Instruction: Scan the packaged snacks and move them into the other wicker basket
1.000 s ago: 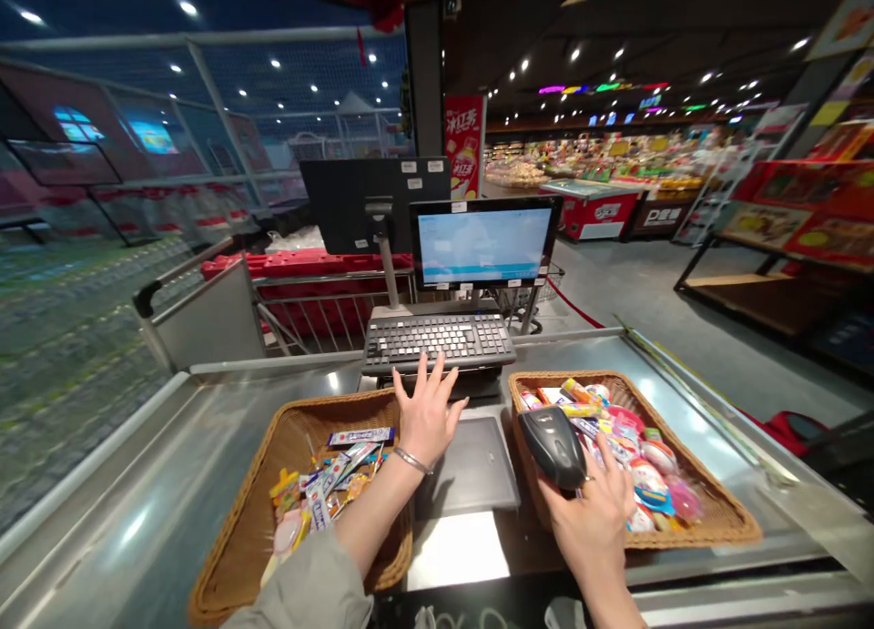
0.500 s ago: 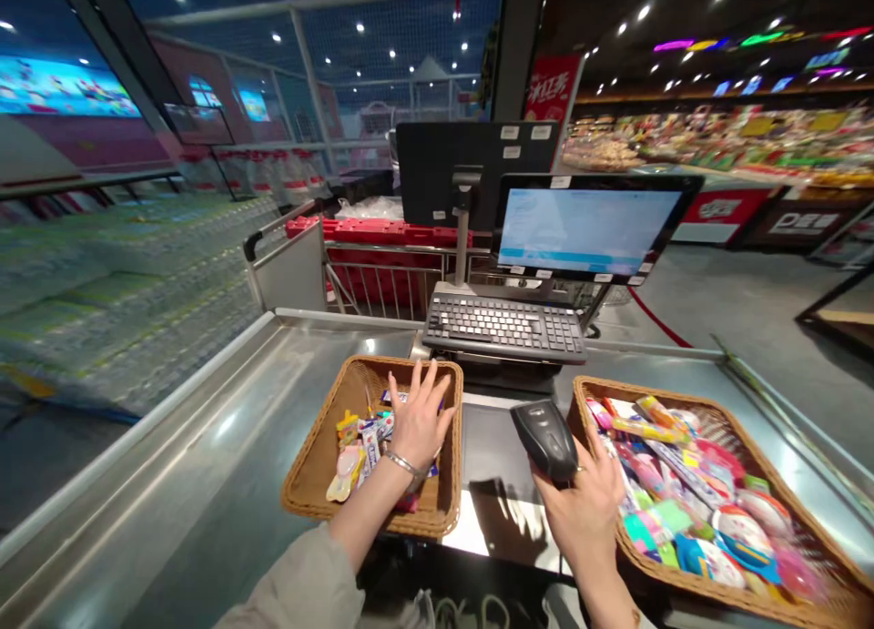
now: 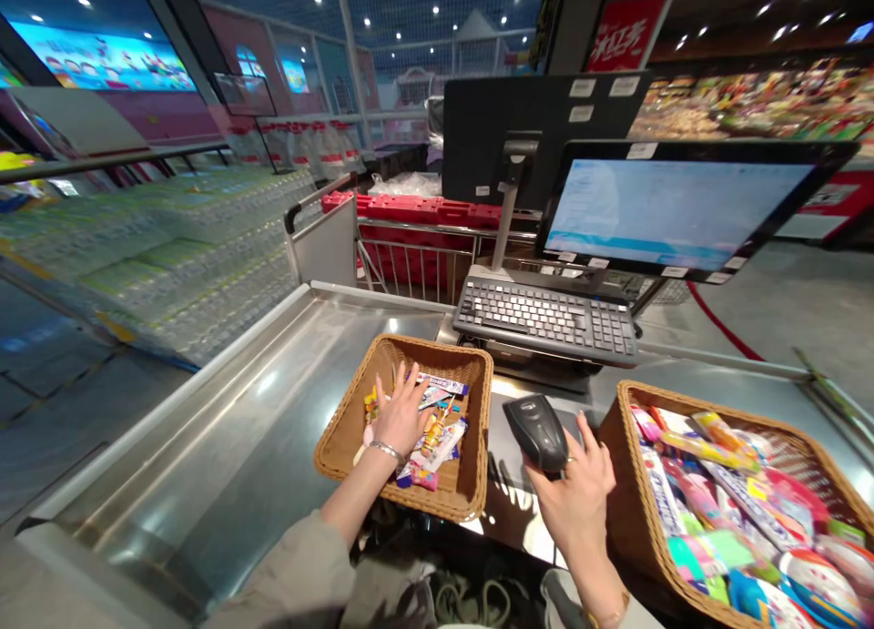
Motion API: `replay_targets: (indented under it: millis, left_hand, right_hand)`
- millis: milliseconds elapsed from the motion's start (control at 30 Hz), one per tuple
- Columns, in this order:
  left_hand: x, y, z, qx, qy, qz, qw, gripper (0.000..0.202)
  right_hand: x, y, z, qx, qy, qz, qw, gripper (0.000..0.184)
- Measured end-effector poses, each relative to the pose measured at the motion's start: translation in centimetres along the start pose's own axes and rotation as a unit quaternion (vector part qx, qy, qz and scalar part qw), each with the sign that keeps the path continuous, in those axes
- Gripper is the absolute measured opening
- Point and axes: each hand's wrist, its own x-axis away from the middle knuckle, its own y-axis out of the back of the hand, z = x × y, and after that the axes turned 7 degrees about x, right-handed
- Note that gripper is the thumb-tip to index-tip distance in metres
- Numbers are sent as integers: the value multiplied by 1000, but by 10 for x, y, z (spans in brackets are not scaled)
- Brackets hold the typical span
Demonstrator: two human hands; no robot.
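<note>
My left hand (image 3: 398, 418) is inside the left wicker basket (image 3: 341, 447), fingers spread and pointing away from me. It lies over the left part of several small wrapped sweets (image 3: 437, 440), hiding some of them. A silver bangle is on that wrist. My right hand (image 3: 579, 497) grips a black barcode scanner (image 3: 538, 431), its head tilted up and away from me. The scanner is between the left basket and a second wicker basket (image 3: 623, 483), which is filled with colourful packaged sweets and toys (image 3: 737, 502).
Behind the baskets stand a keyboard (image 3: 546, 318), a lit monitor (image 3: 675, 210) and another screen seen from its back (image 3: 539, 137). A metal counter (image 3: 252, 429) with a raised edge runs left. Beyond it are a trolley (image 3: 328, 238) and stacked bottles (image 3: 177, 265).
My left hand has shifted left within the basket, uncovering sweets on its right side. The view has turned somewhat left. My right hand still holds the barcode scanner.
</note>
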Motion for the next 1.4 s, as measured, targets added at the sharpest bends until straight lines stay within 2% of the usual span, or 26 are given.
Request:
replay_targets:
  millis: [267,433,600,700,833,933,1200,1400]
  left_hand:
    - [-2,-10,13,-18,10,54,998,37]
    - [-8,-18,14,-22,-30,95,995,38]
    - [-18,-30,24,-33,-132,140,981,33]
    - [-25,-38,31,-39,-221,173,959,24]
    - [-33,-50,39,-39,-311,200,928,22]
    - [-35,-60,43,-19,-340,211,916,19]
    - [-40,-71,40,41,-340,236,909,20]
    - [-45,-86,38,38,-406,192,893,17]
  right_hand:
    - [3,-8,-3,4,6,13,1000,35]
    - [1,-11,-5,8,4,18,1000,37]
    - [-1,-12,-9,9,4,18,1000,33]
    - [-3,-12,-11,7,9,20,1000,32]
    - [-4,-11,-14,10,-3,26,1000,32]
    - [-3,-12,-17,16,-16,32,999,32]
    - [3,-13,-29,39,-16,33,999,31]
    - [2,-9,-31,59,-19,17,998,38]
